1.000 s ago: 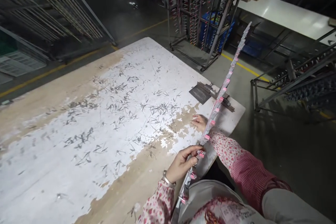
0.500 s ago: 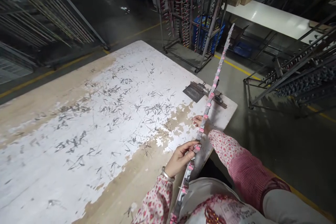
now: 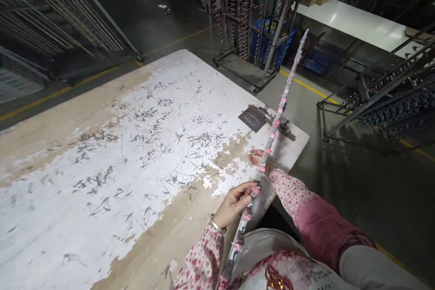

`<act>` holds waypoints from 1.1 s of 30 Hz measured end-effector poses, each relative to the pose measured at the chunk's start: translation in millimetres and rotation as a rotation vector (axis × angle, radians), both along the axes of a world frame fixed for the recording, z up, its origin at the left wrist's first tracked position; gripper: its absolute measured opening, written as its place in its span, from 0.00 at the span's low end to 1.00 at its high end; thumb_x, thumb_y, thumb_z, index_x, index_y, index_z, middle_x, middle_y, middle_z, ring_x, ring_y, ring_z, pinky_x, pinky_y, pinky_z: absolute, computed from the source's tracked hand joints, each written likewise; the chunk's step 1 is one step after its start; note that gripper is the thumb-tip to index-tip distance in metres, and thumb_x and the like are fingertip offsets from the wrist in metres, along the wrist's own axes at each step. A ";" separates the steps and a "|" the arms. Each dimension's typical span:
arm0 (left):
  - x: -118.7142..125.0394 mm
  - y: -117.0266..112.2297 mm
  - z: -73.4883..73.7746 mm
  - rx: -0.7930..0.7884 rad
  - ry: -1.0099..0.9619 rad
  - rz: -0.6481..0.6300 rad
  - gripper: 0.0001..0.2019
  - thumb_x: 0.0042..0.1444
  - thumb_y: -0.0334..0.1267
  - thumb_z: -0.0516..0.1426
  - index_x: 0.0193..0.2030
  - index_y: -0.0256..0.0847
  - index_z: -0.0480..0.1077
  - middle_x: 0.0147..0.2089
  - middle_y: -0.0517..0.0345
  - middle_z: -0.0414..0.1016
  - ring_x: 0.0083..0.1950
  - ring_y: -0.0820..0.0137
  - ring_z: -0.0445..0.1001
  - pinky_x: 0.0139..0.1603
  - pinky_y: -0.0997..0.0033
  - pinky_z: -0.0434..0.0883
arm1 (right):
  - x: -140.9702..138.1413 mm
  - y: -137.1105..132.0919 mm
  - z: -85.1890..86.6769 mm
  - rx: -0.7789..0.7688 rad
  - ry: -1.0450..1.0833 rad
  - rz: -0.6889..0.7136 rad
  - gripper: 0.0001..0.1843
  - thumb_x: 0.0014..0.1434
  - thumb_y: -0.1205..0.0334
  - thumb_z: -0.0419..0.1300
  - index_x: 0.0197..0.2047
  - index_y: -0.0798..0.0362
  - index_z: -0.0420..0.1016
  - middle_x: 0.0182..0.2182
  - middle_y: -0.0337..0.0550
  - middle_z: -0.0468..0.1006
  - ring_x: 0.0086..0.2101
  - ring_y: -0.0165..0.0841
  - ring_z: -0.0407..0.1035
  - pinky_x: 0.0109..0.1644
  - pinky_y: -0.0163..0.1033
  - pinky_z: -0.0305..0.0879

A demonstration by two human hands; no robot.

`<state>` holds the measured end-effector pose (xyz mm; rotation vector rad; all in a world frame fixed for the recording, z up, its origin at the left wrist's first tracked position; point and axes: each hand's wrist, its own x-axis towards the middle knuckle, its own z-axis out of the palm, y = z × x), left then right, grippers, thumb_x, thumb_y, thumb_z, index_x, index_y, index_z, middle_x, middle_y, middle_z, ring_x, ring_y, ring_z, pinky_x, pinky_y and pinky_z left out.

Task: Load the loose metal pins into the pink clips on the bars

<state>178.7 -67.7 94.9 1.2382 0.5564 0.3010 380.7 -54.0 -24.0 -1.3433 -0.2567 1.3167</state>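
Bar [image 3: 265, 160] slanting between the hands — the left hand [image 3: 234, 205] is nearer, pinched on it.
Its long axis runs from beside the person's front up and away to the right, past the corner of the table [image 3: 159, 245]. Left thumb and fingers meet at a pink piece [image 3: 256, 190]; the right hand [image 3: 255, 157], apart, reaches behind the bar — I cannot tell whether it holds anything.
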 end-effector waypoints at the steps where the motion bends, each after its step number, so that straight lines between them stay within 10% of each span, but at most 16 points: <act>1: -0.1 0.5 -0.5 -0.006 -0.008 0.003 0.24 0.55 0.52 0.59 0.52 0.37 0.72 0.41 0.49 0.74 0.48 0.59 0.71 0.51 0.62 0.64 | -0.6 0.0 2.5 -0.004 0.030 0.000 0.12 0.47 0.61 0.63 0.35 0.51 0.66 0.26 0.41 0.74 0.30 0.34 0.71 0.33 0.39 0.66; 19: 1.3 11.7 3.5 0.031 -0.040 -0.059 0.29 0.51 0.55 0.61 0.54 0.36 0.70 0.46 0.46 0.75 0.48 0.58 0.71 0.53 0.59 0.65 | 31.9 -92.0 66.5 0.054 0.161 -0.126 0.19 0.42 0.61 0.69 0.38 0.52 0.69 0.28 0.39 0.77 0.29 0.30 0.73 0.35 0.36 0.68; 25: 19.3 21.8 4.1 0.107 0.000 0.098 0.24 0.58 0.54 0.55 0.54 0.38 0.69 0.49 0.46 0.73 0.48 0.61 0.70 0.51 0.62 0.66 | 34.4 -113.1 105.7 0.137 0.051 -0.133 0.18 0.44 0.60 0.69 0.38 0.51 0.70 0.27 0.37 0.76 0.27 0.30 0.72 0.31 0.35 0.67; 33: 43.6 31.7 -10.2 0.178 -0.045 -0.112 0.28 0.56 0.53 0.57 0.57 0.37 0.68 0.49 0.48 0.72 0.47 0.63 0.70 0.51 0.64 0.66 | 33.1 -116.1 157.8 0.217 -0.247 -0.068 0.14 0.51 0.54 0.66 0.38 0.53 0.74 0.31 0.43 0.80 0.29 0.32 0.75 0.32 0.36 0.70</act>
